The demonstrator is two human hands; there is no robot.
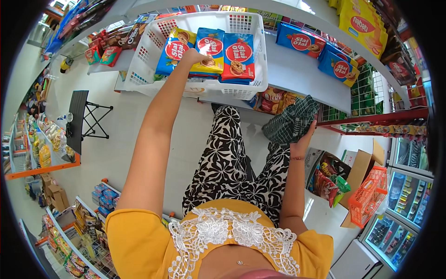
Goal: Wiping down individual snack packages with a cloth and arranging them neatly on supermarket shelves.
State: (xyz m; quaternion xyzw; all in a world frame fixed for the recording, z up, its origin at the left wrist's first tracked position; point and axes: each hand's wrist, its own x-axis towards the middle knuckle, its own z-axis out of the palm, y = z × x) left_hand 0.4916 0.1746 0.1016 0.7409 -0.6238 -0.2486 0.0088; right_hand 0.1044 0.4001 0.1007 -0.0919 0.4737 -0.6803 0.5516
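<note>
A white plastic basket (209, 86) rests on the shelf before me, holding several blue, yellow and red biscuit packs (239, 57). My left hand (194, 57) reaches over the basket and touches the packs at its left and middle; its fingertips are partly hidden, so a grip cannot be told. At the right, my right hand (305, 137) holds a crumpled dark green checked cloth (291, 120) above my knee. More biscuit packs (300, 41) stand on the grey shelf (306, 75), right of the basket.
Yellow wafer packs (362, 24) hang over an upper shelf at the right. Beside me on the floor are an open carton of snack bags (327, 178) and an orange basket (368, 197). A black folding stool (78, 122) stands at the left. Glass-door coolers (406, 195) line the far right.
</note>
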